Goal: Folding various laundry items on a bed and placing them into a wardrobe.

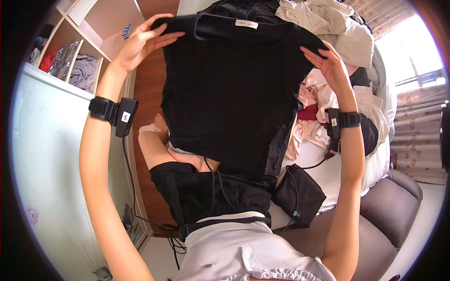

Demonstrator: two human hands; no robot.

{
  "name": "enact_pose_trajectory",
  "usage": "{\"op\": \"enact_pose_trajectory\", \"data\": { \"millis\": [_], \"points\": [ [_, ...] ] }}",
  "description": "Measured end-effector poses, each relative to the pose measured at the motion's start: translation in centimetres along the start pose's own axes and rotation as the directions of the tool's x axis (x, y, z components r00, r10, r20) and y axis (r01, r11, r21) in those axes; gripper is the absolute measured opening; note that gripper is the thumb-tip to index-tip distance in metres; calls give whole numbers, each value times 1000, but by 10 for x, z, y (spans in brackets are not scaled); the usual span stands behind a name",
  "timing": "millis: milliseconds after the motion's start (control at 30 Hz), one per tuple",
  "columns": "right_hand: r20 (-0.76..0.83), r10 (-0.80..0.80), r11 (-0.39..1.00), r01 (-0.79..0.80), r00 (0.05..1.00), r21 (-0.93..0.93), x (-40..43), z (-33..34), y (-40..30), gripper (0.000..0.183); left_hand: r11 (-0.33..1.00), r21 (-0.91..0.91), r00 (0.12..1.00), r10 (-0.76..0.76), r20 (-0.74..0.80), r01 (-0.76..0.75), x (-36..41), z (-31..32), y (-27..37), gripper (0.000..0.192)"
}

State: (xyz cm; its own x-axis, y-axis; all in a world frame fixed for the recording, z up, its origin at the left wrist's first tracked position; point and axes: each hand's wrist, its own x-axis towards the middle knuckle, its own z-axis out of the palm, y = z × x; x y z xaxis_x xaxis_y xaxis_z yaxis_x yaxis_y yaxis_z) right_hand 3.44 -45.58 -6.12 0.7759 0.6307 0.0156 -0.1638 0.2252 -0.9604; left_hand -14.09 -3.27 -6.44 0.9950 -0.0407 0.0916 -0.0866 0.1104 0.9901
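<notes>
A black garment (228, 91), seemingly a top with a wide neckline and a white neck label (246, 24), hangs spread out between my hands above my lap. My left hand (146, 40) pinches its upper left corner between thumb and fingers. At the upper right corner, my right hand (325, 61) grips the cloth with its thumb and fingers. The lower edge of the garment reaches my black shorts (211, 193). Each wrist carries a strapped black device with a cable.
A bed (337, 175) with pale clothes (316, 24) and pink garments (309, 91) heaped on it lies at the right. A brown leather seat (372, 217) is at the lower right. Open shelves (82, 45) with folded clothes stand at the left. A black pouch (300, 196) lies beside my hip.
</notes>
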Motion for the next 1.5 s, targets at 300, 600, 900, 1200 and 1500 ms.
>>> {"op": "enact_pose_trajectory", "data": {
  "millis": [300, 600, 900, 1200, 1500],
  "points": [
    [352, 205, 857, 6, 913, -515, -136, 23, 54, 30, 945, -117, 952, -303, 39, 306, -129, 16, -54, 39],
    [234, 467, 811, -307, 853, -499, -194, 47, 109, 27, 842, -346, 838, -501, -218, 414, -186, 45, -144, 36],
    [227, 565, 788, -437, 793, -434, -211, 40, 118, 28, 862, -314, 821, -487, -299, 398, -192, 52, -152, 58],
    [-143, 521, 737, -529, 841, -421, -180, -4, 118, 21, 744, 79, 694, -573, -437, 664, -143, 42, -157, 42],
    [-459, 78, 431, -445, 885, -785, -104, -1, 160, 54, 768, 138, 689, -461, -559, 625, -103, 39, -160, 43]
  ]
}}
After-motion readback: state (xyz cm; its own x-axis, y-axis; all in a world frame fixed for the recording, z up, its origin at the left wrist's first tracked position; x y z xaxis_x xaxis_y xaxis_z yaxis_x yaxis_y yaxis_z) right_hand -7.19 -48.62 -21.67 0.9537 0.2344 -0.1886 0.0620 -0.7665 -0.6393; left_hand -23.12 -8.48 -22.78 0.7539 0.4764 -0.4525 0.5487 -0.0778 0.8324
